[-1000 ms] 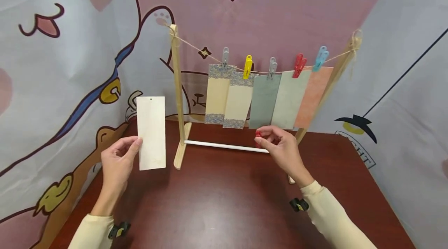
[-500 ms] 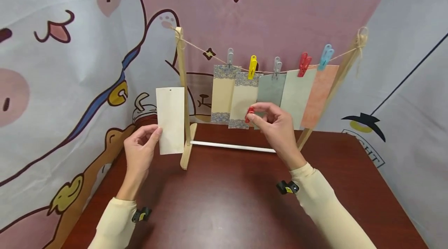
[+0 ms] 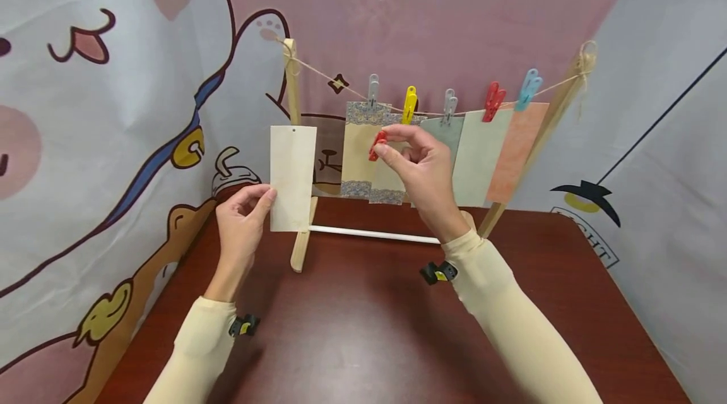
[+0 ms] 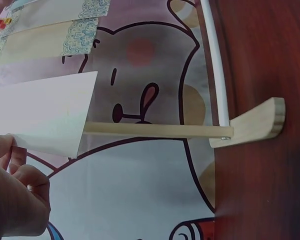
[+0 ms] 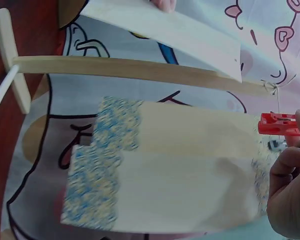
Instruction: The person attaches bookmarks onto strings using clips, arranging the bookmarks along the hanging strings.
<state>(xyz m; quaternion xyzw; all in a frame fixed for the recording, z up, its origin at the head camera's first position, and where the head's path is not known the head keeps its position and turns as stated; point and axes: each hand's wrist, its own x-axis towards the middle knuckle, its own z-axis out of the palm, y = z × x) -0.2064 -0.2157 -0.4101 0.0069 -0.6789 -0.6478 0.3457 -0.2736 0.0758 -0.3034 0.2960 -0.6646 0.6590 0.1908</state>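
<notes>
My left hand (image 3: 243, 211) pinches a plain cream paper card (image 3: 292, 177) by its left edge. The card is upright, with a small hole near its top, and overlaps the left wooden post (image 3: 292, 95) in the head view. Between thumb and forefinger my right hand (image 3: 423, 167) pinches a red clothespin (image 3: 377, 146), in front of the hanging cards. Behind it, a lace-patterned cream card (image 3: 356, 164) hangs from the string (image 3: 324, 76) by a grey clothespin (image 3: 372, 91). In the right wrist view the red clothespin (image 5: 277, 124) lies near the top of that card.
Along the string, a yellow clothespin (image 3: 409, 104), another grey one (image 3: 449, 105), a red one (image 3: 493, 101) and a blue one (image 3: 529, 89) hold more cards, including an orange card (image 3: 518, 151). A white rod (image 3: 375, 235) joins the stand's feet above the brown table (image 3: 352, 328).
My left hand has carried the cream card right and upward, over the left post. My right hand has raised the red clothespin and moved it left, up to the lace-patterned cards.
</notes>
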